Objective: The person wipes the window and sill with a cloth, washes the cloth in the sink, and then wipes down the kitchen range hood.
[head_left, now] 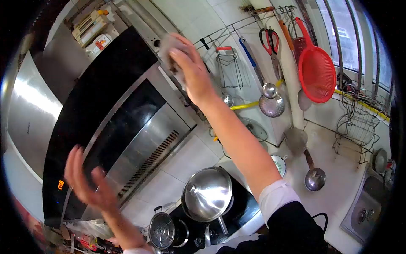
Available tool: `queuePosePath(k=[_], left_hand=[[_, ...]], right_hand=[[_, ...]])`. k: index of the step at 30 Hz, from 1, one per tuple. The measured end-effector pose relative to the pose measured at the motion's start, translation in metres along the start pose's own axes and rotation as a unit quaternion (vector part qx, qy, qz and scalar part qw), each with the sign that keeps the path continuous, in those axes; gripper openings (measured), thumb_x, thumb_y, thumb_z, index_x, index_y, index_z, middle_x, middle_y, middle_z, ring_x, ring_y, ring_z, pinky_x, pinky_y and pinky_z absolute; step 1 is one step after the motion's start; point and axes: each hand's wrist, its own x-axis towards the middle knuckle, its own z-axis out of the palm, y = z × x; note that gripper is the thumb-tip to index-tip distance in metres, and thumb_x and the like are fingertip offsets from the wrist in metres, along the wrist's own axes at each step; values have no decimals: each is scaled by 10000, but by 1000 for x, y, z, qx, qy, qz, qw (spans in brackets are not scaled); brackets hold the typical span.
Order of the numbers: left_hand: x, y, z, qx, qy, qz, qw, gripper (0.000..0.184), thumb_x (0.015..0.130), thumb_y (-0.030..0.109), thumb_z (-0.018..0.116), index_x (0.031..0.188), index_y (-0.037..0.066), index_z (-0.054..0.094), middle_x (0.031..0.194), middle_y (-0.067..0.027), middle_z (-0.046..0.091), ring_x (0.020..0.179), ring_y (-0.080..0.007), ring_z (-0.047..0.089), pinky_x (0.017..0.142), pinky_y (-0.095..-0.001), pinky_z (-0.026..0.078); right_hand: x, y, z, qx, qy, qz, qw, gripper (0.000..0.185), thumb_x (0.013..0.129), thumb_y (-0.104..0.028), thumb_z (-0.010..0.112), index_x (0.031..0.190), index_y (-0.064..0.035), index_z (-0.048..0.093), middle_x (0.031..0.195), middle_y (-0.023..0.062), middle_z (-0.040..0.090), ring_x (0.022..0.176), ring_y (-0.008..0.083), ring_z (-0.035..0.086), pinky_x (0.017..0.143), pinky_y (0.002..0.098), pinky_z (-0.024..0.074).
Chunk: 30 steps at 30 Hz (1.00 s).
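Note:
My right hand (190, 67) is raised at the right end of the black range hood (105, 80), its fingers closed around a greyish cloth (168, 48). Motion blurs the cloth, and part of it is hidden behind the fingers. It is at the hood's upper right corner; whether it touches the surface I cannot tell. Lower left, my left hand (91, 182) has its fingers apart and holds nothing. This hand is in front of the hood's lower left part, near an orange lit display (60, 185).
Below the hood, a lidded steel pan (207, 194) and a smaller pot (161, 230) stand on the black stove. A wall rack (237, 27) holds scissors (270, 42), ladles and a red strainer (316, 72). At right are a ladle (315, 178) and a sink (372, 199).

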Motion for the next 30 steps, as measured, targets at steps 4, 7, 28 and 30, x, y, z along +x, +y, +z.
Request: queuePosePath(k=[4, 7, 28, 30], left_hand=[[-34, -71, -62, 273, 11, -17, 962, 373, 967, 228, 474, 1291, 49, 526, 1353, -138, 475, 1250, -284, 425, 1042, -397, 313], [-54, -108, -93, 383, -35, -24, 923, 458, 985, 342, 399, 1370, 96, 434, 1405, -116, 426, 1311, -286, 369, 1083, -427, 279], [-92, -156, -79, 445, -62, 26, 893, 616, 961, 514, 341, 1461, 159, 279, 1492, -116, 288, 1350, -300, 324, 1088, -487, 263], [-92, -156, -81, 437, -67, 33, 896, 618, 961, 512, 345, 1461, 154, 279, 1489, -118, 292, 1352, -303, 320, 1086, -490, 263]], right_hand=[[37, 14, 32, -123, -91, -37, 987, 418, 920, -272, 553, 1286, -80, 491, 1038, 32, 566, 913, 115, 536, 762, 229, 439], [45, 26, 13, -6, -136, 96, 986, 381, 932, -267, 519, 1286, -127, 507, 903, 10, 558, 748, 110, 523, 615, 268, 443], [35, 90, -9, -48, -8, -36, 998, 399, 972, -353, 452, 1053, 8, 601, 832, 50, 607, 788, 92, 539, 719, 251, 424], [15, 103, -16, -97, -3, 10, 995, 392, 974, -350, 455, 1063, 9, 584, 862, 65, 603, 816, 111, 543, 739, 261, 426]])
